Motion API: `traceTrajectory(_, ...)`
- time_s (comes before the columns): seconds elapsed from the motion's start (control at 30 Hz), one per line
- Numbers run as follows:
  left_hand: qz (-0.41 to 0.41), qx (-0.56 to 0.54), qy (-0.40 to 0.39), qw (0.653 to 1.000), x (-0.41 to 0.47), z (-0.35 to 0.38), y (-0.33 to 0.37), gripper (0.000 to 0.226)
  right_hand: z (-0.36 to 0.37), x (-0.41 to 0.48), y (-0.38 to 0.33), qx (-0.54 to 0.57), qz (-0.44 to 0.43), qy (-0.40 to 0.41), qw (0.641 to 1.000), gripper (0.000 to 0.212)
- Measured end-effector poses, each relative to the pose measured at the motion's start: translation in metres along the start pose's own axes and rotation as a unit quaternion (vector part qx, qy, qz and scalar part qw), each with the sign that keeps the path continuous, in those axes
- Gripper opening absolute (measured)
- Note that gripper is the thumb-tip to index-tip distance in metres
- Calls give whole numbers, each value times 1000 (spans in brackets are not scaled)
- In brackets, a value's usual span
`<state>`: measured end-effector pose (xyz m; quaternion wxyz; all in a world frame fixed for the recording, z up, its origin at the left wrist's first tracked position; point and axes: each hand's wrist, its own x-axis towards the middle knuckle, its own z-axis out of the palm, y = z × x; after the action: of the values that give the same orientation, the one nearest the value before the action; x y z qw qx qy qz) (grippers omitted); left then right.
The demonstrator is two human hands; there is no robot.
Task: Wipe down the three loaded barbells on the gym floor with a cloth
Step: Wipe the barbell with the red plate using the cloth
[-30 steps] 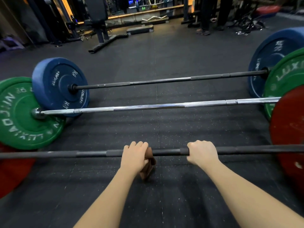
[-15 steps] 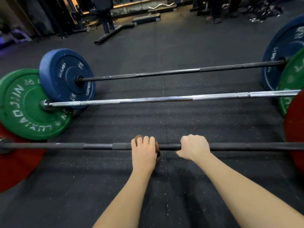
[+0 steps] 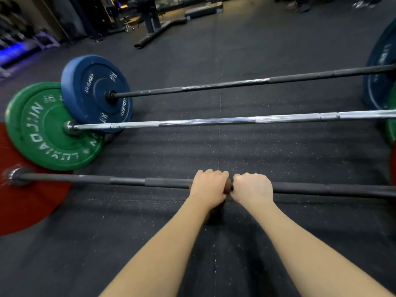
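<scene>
Three loaded barbells lie side by side on the black rubber floor. The nearest is a dark bar (image 3: 128,181) with red plates (image 3: 27,202). My left hand (image 3: 209,187) grips a brown cloth (image 3: 227,186) wrapped round this bar near its middle; a tail of the cloth hangs below the hand. My right hand (image 3: 252,186) grips the same bar right beside it, almost touching. Behind lies a chrome bar (image 3: 214,121) with green plates (image 3: 49,127). Farthest is a dark bar (image 3: 235,83) with blue plates (image 3: 96,93).
A bench frame (image 3: 158,28) and a step platform (image 3: 203,10) stand at the far side of the floor. Racks and a blue-lit shelf (image 3: 12,50) line the back left. Feet of people (image 3: 300,7) show at the top right. Blue and green plates crowd the right edge.
My left hand has slid the cloth to the right along the near bar until it sits against my right hand. The view has shifted so the left plates appear nearer the middle.
</scene>
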<state>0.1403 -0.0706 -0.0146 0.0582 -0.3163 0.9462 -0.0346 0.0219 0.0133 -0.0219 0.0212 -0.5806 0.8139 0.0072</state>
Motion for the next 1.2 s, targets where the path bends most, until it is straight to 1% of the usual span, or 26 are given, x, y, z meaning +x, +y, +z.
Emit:
traceTrajectory(0.07, 5, 3, 16, 1000, -2, 2, 0, 33, -1, 0, 1, 5, -7, -1, 1000, 13)
traceTrajectory(0.13, 12, 3, 26, 1000, -6, 1, -8, 33, -2, 0, 1, 14, -5, 0, 1000, 8)
traceTrajectory(0.23, 7, 11, 36, 999, -15, 5, -23, 33, -1, 0, 0, 6, 6, 1, 1000, 10)
traceTrajectory(0.37, -52, 28, 35, 998, -38, 13, -73, 37, -2, -1, -2, -5, 15, -6, 1000, 12)
traceTrajectory(0.57, -141, 13, 26, 990, -69, 21, -144, 40, -1, 3, -11, -38, 48, -12, 998, 22)
traceTrajectory(0.67, -179, 1, 15, 984, -73, 24, -147, 39, 0, 6, -26, -55, 30, 13, 998, 31)
traceTrajectory(0.77, -194, -12, 1, 981, -69, 21, -133, 35, -1, 10, -56, -38, -3, 23, 999, 31)
traceTrajectory(0.87, -159, -3, -7, 987, -75, 19, -129, 43, -5, 21, -93, -15, -39, 17, 999, 33)
traceTrajectory(0.97, -98, -11, 13, 995, -84, 19, -135, 60, -14, 33, -128, -9, -67, 11, 998, 42)
traceTrajectory(1.03, -77, -17, 17, 997, -88, 19, -142, 61, -18, 37, -141, -23, -78, 8, 997, 42)
traceTrajectory(1.1, -52, -17, 9, 998, -89, 19, -149, 55, -17, 38, -142, -23, -72, -33, 997, 37)
traceTrajectory(1.2, -8, 42, -23, 999, -81, 9, -167, 47, -26, 51, -138, 16, -31, -152, 988, 30)
